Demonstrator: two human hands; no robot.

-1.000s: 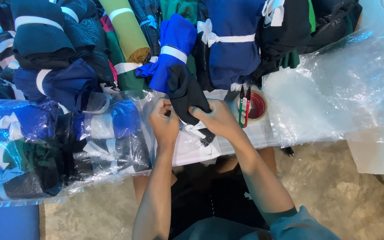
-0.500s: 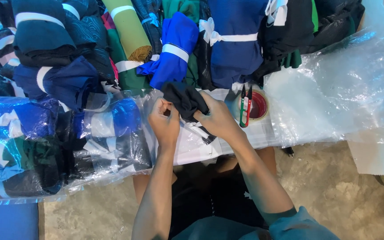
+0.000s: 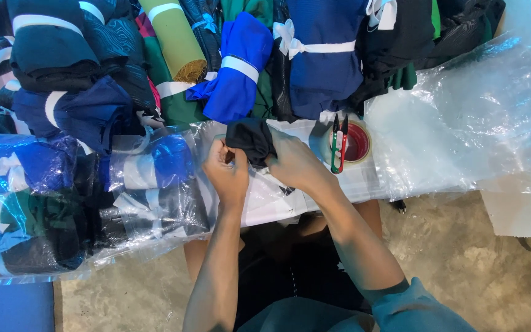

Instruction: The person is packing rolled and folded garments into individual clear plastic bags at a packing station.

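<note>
Head view. Black cloth: small rolled bundle, soft, light, limp; best pinched at its bunched end. Sits mid-table, near front edge. Left hand and right hand both clenched on it. Beside: tape roll, snips, glossy bagged fabric rolls, crinkled plastic sheet.

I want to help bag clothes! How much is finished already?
Done: several tied rolls sit inside clear bags at the left. In hand: both the left hand and right hand grip a black cloth bundle. Left: many tied, unbagged rolls wait behind.
</note>
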